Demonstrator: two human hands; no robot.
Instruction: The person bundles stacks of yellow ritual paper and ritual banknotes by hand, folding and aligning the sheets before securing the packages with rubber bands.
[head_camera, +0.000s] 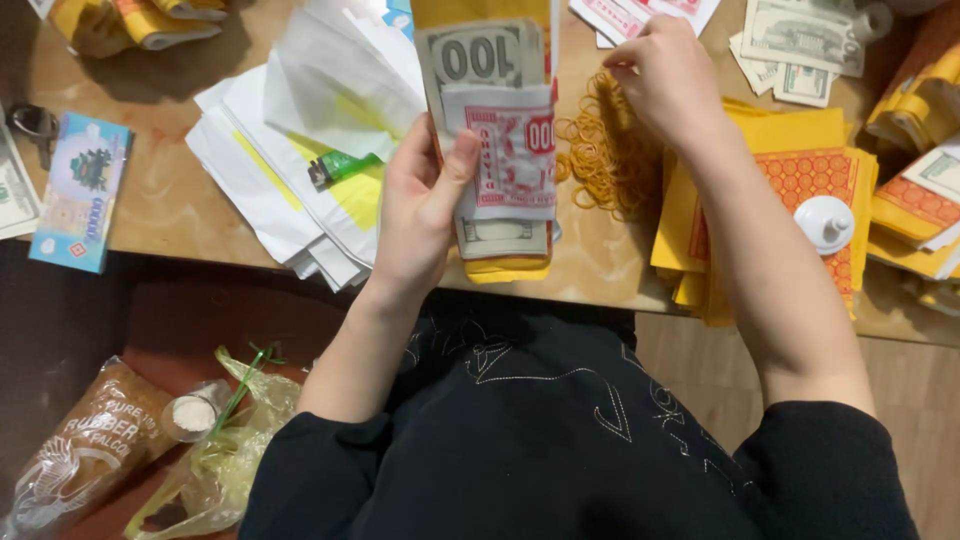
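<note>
Wooden bench (170, 205) cluttered; left hand (420, 205) clamps paper-note bundle (500, 150), right hand (665, 80) pinches rubber bands (600, 150); keep edges squared, grip firm.

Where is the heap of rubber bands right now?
In the head view, the rubber bands lie on the table right of centre, just under the right hand, between the held bundle of paper notes and the yellow paper stack.

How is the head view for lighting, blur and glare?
Head view: warm, even light on the table; the left hand and its bundle of notes are sharp, the right hand over the rubber bands slightly soft; lower left floor dark; mild glare on white paper.
</note>
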